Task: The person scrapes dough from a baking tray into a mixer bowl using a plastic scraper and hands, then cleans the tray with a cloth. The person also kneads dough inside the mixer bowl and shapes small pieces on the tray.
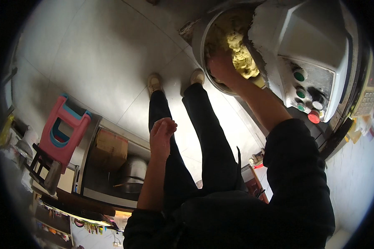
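Observation:
My right hand (220,65) reaches down into the metal bowl (202,46) of a dough mixer (311,34). A mass of pale yellow dough (241,56) lies in the bowl, right beside this hand. Shadow hides my right fingertips, so whether they grip any dough is unclear. My left hand (162,132) hangs in the air above my left leg, away from the mixer. Its fingers are curled in and nothing shows in them.
Green buttons and a red knob (313,116) sit on the mixer's floury panel. Stacked pink and blue plastic stools (60,127) stand at the left. A cardboard box (110,147) and a metal pot (133,174) rest on a low shelf. Pale tiles (112,62) cover the floor.

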`<state>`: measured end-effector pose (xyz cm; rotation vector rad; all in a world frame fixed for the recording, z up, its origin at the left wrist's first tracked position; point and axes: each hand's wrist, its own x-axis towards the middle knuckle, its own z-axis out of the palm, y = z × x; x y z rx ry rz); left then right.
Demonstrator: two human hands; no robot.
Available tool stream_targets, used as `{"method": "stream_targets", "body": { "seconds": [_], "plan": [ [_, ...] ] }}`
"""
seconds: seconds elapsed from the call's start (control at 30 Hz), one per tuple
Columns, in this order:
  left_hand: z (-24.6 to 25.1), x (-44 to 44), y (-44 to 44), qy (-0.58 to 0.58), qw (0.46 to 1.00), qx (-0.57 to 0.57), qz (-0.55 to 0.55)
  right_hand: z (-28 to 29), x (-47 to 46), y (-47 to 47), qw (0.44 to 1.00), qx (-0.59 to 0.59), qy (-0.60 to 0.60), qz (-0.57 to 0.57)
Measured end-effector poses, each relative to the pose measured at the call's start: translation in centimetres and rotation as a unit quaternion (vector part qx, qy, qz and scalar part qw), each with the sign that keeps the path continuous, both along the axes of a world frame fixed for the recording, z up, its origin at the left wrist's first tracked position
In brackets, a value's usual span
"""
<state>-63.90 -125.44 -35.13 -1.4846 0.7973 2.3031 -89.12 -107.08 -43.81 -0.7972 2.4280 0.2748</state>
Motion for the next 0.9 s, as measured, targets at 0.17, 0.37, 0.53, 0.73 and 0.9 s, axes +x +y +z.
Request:
{"method": "stream_targets", "body": {
  "seconds": [0.17,0.37,0.53,0.73,0.9],
  "plan": [
    [-0.2,-1.4,-0.6,-0.028,0.999,-0.019,0.028,-3.6,2.0,8.6,0.994,-0.092,-0.031,-0.055],
    [-2.4,-0.6,-0.5,-0.067,0.995,-0.022,0.063,-16.2,-0.7,11.8,0.957,0.116,-0.139,-0.228],
    [-1.7,1.5,-1.3,-0.054,0.998,-0.031,0.033,-13.9,-4.4,9.2,0.936,0.033,-0.201,-0.287],
    [-0.1,2.4,-3.0,-0.062,0.997,-0.013,0.041,-3.1,-6.0,3.7,0.923,-0.175,-0.139,-0.313],
    [0.1,2.1,-3.8,-0.025,0.998,-0.026,0.045,-2.1,-9.3,-1.5,0.966,-0.091,-0.225,-0.084]
  ]
}}
